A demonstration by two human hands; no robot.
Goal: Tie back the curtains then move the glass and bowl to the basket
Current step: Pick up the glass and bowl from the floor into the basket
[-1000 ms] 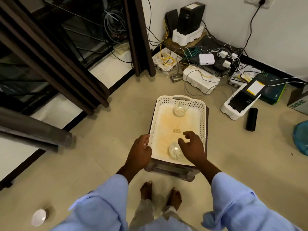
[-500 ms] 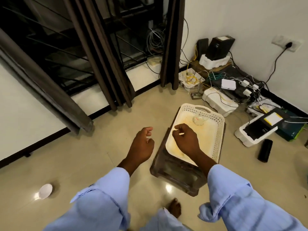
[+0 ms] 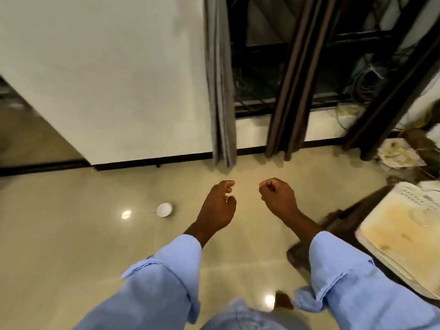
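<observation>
Both hands are held above the bare floor (image 3: 71,234), well apart from the basket (image 3: 392,234), which lies at the right edge of the view on a dark stool (image 3: 342,215). The left hand (image 3: 217,208) is loosely curled with nothing in its grip; the right hand (image 3: 277,196) is clenched into an empty fist. A clear glass item (image 3: 422,216) is seen blurred inside the basket; whether it is the glass or the bowl cannot be told. The curtains (image 3: 289,91) hang ahead, gathered into narrow bunches beside a grey curtain (image 3: 220,91). A small white round object (image 3: 164,209) lies on the floor left of the left hand. Compared with half a second earlier, the view has been swung left and the right hand has been withdrawn from over the basket.
</observation>
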